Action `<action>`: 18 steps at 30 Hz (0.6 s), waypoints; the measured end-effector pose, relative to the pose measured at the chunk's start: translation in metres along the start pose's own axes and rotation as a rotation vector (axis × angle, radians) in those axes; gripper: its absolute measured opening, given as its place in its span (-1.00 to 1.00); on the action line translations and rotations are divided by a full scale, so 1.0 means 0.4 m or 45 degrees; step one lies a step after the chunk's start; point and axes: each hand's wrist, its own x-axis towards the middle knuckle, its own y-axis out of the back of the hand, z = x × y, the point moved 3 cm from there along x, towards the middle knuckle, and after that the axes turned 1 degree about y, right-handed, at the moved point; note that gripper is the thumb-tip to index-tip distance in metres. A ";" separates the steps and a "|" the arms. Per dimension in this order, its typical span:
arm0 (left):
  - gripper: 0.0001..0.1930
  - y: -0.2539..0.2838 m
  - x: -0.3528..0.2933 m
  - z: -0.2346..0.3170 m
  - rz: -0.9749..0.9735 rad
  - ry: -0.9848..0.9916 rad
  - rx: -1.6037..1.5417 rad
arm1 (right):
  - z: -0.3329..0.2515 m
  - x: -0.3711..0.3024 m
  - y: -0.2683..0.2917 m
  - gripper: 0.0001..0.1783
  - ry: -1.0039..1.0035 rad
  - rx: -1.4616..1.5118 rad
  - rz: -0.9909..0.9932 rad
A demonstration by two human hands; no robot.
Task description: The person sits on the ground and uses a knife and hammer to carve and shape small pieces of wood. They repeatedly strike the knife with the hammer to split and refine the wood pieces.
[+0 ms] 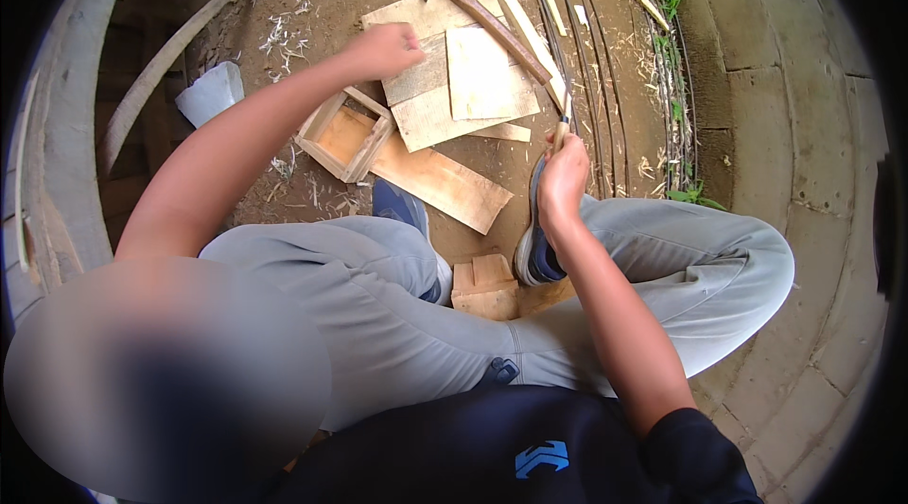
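Note:
My right hand is closed round the light wooden handle of a chisel, its slim metal blade pointing away from me. The tip lies close to a long wooden strip. My left hand hovers over the left side of several pale boards laid side by side, its fingers curled; what they hold, if anything, is hidden. A smaller thin board rests on top of them. Across the boards lies a claw hammer with a brown wooden handle, its head at the far end.
A small open wooden box frame sits left of the boards, beside a loose plank. Between my feet is a wooden block. Dark thin rods run along the right. A grey-white chunk stands left, near curved timbers.

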 end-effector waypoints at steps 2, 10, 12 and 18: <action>-0.29 -0.048 -0.027 0.023 0.012 0.006 -0.006 | -0.092 -0.072 0.041 -0.52 0.096 -0.118 -0.281; 0.13 -0.143 -0.030 0.093 0.040 0.001 -0.006 | -0.097 -0.124 -0.019 -0.70 0.495 -0.648 -0.460; 0.13 -0.147 -0.031 0.083 0.077 -0.007 -0.019 | -0.084 -0.127 -0.041 -0.74 0.516 -0.620 -0.475; 0.18 -0.148 -0.023 0.087 0.053 -0.057 0.012 | -0.059 -0.139 -0.059 -0.77 0.541 -0.579 -0.500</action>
